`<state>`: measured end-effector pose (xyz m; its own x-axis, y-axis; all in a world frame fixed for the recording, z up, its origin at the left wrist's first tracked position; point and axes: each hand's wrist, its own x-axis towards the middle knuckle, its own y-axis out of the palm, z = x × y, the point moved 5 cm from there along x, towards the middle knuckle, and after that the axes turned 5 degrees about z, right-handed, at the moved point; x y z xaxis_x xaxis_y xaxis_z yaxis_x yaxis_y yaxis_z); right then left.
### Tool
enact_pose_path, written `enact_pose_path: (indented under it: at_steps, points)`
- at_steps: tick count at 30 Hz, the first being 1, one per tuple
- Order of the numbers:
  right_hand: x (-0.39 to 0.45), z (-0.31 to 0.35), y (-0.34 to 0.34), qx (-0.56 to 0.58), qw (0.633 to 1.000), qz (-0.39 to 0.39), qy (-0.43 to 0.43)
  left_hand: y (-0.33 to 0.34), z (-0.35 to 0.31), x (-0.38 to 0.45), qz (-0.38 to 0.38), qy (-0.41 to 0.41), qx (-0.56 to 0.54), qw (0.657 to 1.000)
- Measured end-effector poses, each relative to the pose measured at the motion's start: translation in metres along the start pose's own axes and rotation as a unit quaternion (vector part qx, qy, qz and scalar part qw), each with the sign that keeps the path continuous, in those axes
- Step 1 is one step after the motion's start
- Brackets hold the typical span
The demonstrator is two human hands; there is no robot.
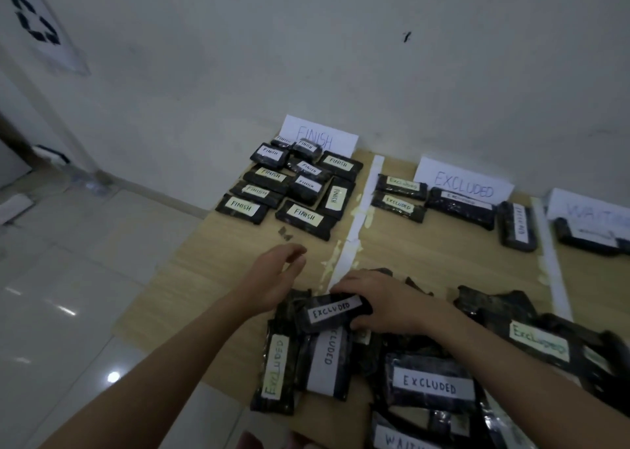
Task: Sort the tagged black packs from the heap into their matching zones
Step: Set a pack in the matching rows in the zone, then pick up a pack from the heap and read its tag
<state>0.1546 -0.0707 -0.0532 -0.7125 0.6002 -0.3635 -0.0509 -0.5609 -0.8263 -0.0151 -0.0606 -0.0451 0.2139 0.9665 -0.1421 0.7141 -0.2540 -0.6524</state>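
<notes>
The right hand [378,303] has its fingers curled down over the far end of a black pack tagged EXCLUDED [332,311], thumb pressed along the near edge, so the pack's right end is hidden beneath the palm; whether it is lifted clear of the heap [426,373] or only pinned on top cannot be told. The left hand [278,274] holds nothing: its fingers are loosely spread and slightly bent, hovering palm-down just left of that pack above the wooden board [204,271]. Both forearms reach in from the bottom edge, the left rising diagonally, the right crossing from the lower right. The heap lies at the near side of the board, mostly EXCLUDED tags, with one pack at the bottom edge cut off mid-word. Beyond, the FINISH sign [320,135] stands behind a cluster of FINISH packs [293,186]; past a white tape strip [361,210] the EXCLUDED sign [463,182] backs four packs [456,206]. At the right edge a third sign [589,210] is cropped and blurred.
</notes>
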Motion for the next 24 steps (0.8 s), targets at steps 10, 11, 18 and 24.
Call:
enact_pose_path:
  at_steps: [10, 11, 18, 24]
  points:
    - [-0.059, -0.063, -0.053, 0.049, 0.982, -0.155, 0.096, 0.03, -0.026, 0.033, 0.071, 0.033, 0.134, 0.988]
    - [-0.065, -0.073, -0.057, 0.045, 0.978, -0.167, 0.115, 0.037, -0.034, 0.039, 0.086, 0.046, 0.146, 0.984]
    - [-0.095, -0.167, -0.064, 0.007, 0.933, -0.189, 0.307, 0.089, -0.095, 0.083, 0.171, 0.128, 0.203, 0.956]
    - [-0.088, -0.22, -0.06, -0.006, 0.912, -0.194, 0.362, 0.12, -0.112, 0.113, 0.202, 0.133, 0.207, 0.948]
